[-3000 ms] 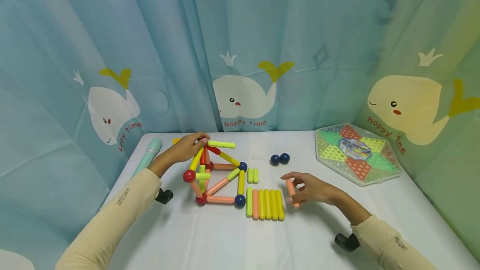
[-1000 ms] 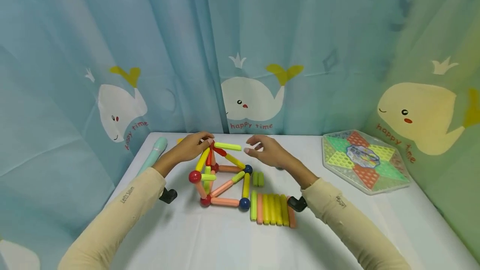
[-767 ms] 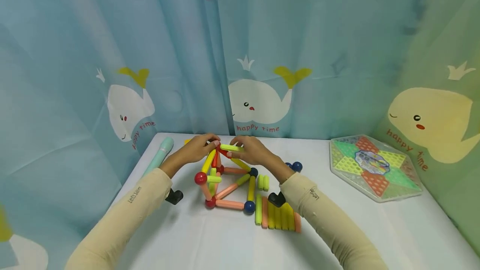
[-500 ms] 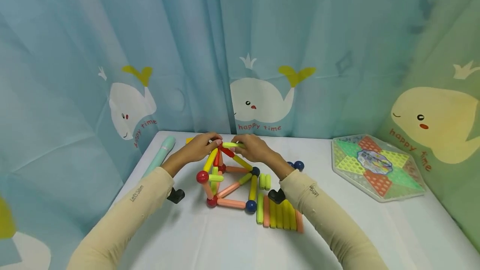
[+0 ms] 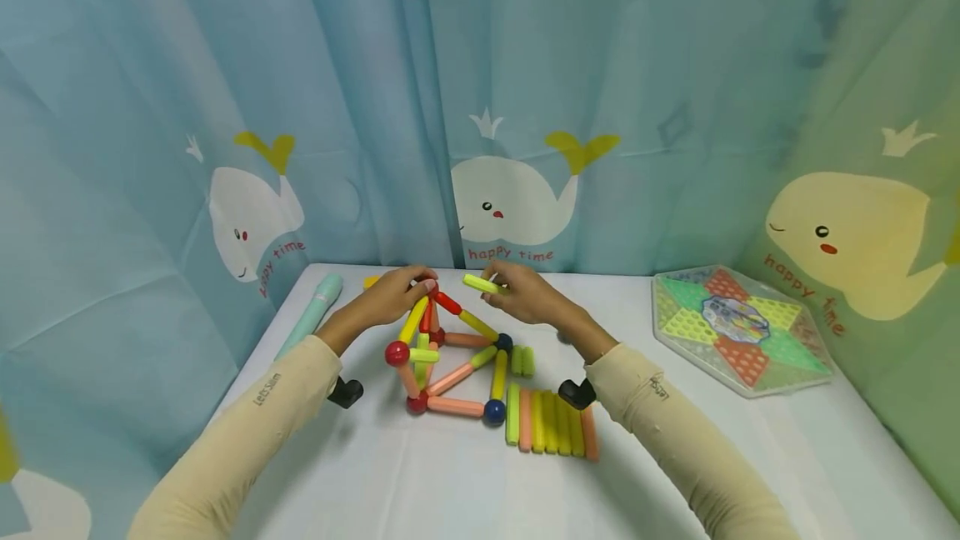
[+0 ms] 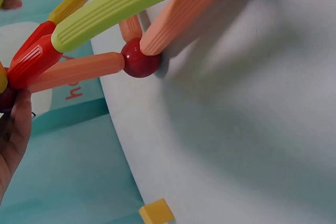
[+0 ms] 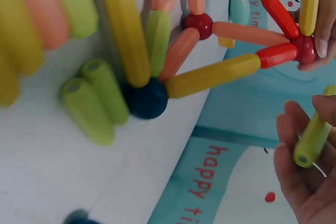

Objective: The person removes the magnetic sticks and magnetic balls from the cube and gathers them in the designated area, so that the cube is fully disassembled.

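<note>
In the head view, a frame of magnetic sticks and balls (image 5: 456,407) stands on the table, with red balls on its left and blue balls on its right. My left hand (image 5: 392,294) holds the red ball (image 7: 304,50) at its top, thumb and fingers on either side. My right hand (image 5: 528,294) pinches a light green magnetic stick (image 5: 480,282) between thumb and fingers, a short gap right of that top ball. The right wrist view shows the stick's round metal end (image 7: 303,159). A red and yellow arm (image 5: 476,323) slopes from the top ball to a blue ball (image 5: 504,342).
Right of the frame lies a row of green, pink and yellow sticks (image 5: 551,423), with two short green sticks (image 5: 522,362) behind it. A Chinese checkers board (image 5: 738,327) is at the right, a mint-coloured tube (image 5: 313,311) at the left. A patterned curtain hangs behind.
My right hand laid a pink stick at the row's right end, reached to the frame's top and pulled the green stick off rightward. My left hand stays on the top ball.
</note>
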{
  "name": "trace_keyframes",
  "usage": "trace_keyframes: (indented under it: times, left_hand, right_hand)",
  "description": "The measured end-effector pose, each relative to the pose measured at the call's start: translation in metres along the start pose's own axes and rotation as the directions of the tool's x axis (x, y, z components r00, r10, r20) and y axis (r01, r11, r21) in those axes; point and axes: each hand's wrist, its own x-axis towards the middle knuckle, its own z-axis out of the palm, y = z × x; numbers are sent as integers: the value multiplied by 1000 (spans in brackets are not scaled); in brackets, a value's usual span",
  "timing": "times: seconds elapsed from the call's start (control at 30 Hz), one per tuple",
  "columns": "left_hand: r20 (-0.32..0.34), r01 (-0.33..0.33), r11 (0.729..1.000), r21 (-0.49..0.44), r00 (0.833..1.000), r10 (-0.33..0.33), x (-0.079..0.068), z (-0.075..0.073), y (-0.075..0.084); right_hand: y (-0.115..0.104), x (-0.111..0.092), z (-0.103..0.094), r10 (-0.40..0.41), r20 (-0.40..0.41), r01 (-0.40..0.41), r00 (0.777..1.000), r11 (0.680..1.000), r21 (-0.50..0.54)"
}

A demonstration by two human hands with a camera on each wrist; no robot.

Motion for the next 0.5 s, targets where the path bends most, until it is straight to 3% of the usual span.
trace_keyframes:
  times: [0.3, 0.5]
  left_hand:
    - [-1, -22, 1000, 13, 1000, 22, -1, 1, -1]
    - [-4, -30, 999, 10, 1000, 30, -2, 0, 0]
  right_hand:
    - [14, -50, -17, 14, -111, -21, 994, 998, -64]
    - [26, -83, -27, 71, -54, -70, 996, 997, 27]
